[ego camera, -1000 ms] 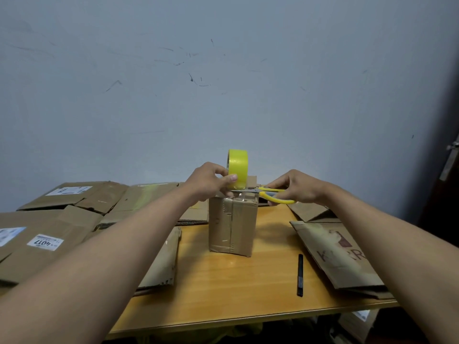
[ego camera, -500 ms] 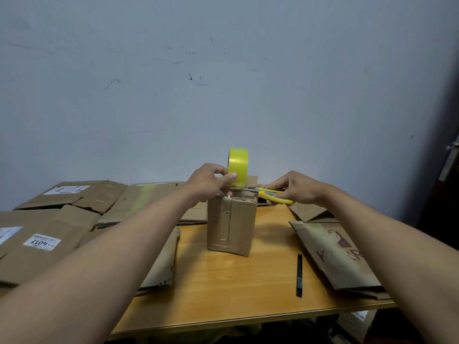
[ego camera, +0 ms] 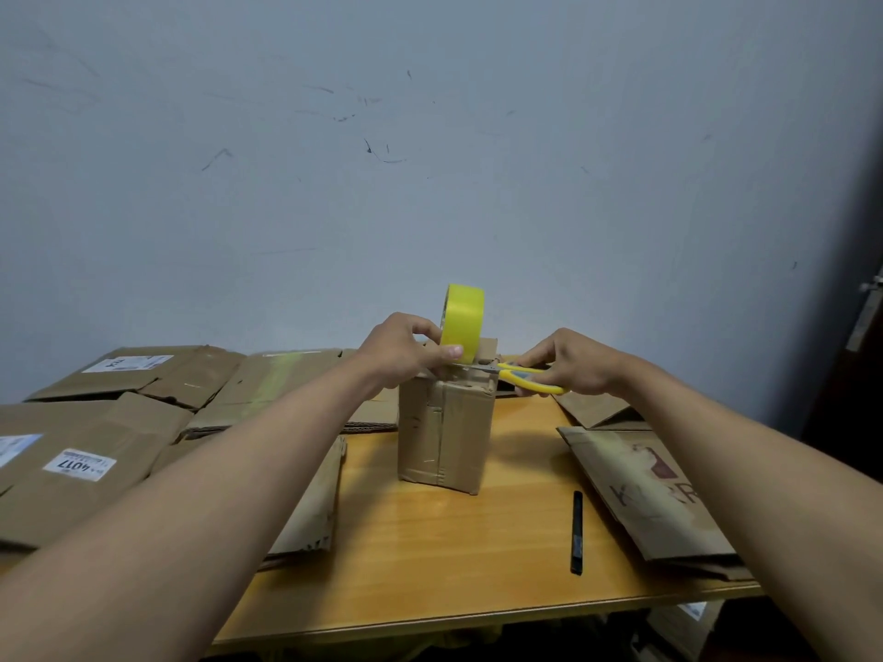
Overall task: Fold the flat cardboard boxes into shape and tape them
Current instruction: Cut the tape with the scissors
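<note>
A: Setting? Looks like a makeshift packing room.

B: Agreed. Scuffed, bare pale-blue painted wall (ego camera: 430,160); one varnished orange-brown wooden table (ego camera: 454,556); flattened brown cardboard boxes with white shipping labels (ego camera: 81,451) stacked across it; a roll of yellow packing tape (ego camera: 462,322); yellow-handled scissors (ego camera: 525,377).

Over the last second, little change. Left hand (ego camera: 406,351) with the yellow tape roll (ego camera: 462,322) sits marginally closer to the top edge of the upright box (ego camera: 446,430); thumb now lies flatter across the roll's lower face. Right hand (ego camera: 568,363) holding the yellow-handled scissors (ego camera: 521,375) has eased slightly leftward, blades reaching a touch further in under the roll at the box top. Whether the blades have closed on the tape strip cannot be told. The small frame-wide shift looks like head motion
</note>
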